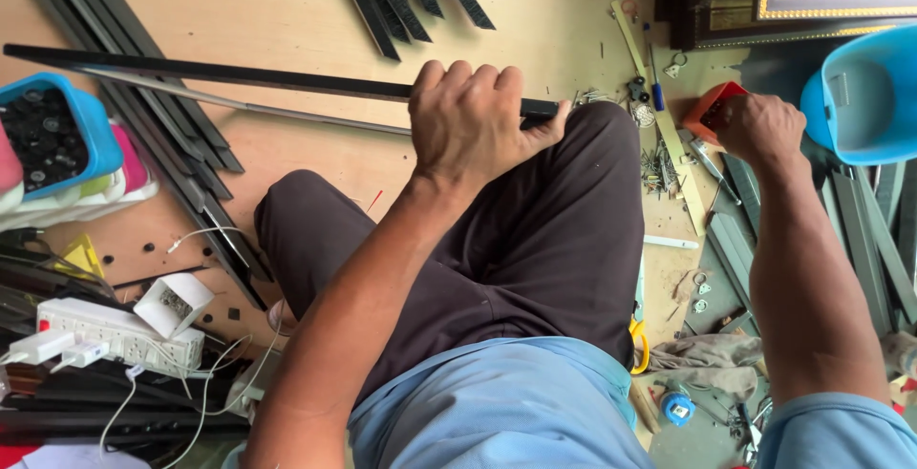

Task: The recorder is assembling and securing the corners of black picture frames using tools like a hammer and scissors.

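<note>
The left hand (468, 125) is wrapped fist-like around a long, thin black strip of frame moulding (239, 75), gripping it close to its right end, just above the person's knee in dark trousers (535, 240). The strip runs level from there far out to the left over the wooden floor (287, 10), where it crosses above a fan of similar dark lengths (153, 116).

The right hand (759, 130) reaches into a small orange open box (709, 111), its fingers curled down inside; whether they pinch anything there cannot be told. The box sits beside a scatter of small metal nails and fittings (657, 159) and a pale wooden ruler-like slat (659, 116). A light blue plastic tub (860, 96) stands just beyond it.

The moulding looks light and rigid but, being so long and slender, it probably flexes and swings at the free end when held near one tip as now; a hold nearer the middle would balance it better. Its finished face likely scratches easily.

To the left lie a white power strip (115, 330) with chargers plugged in and a blue tray of black round pieces (48, 135).
</note>
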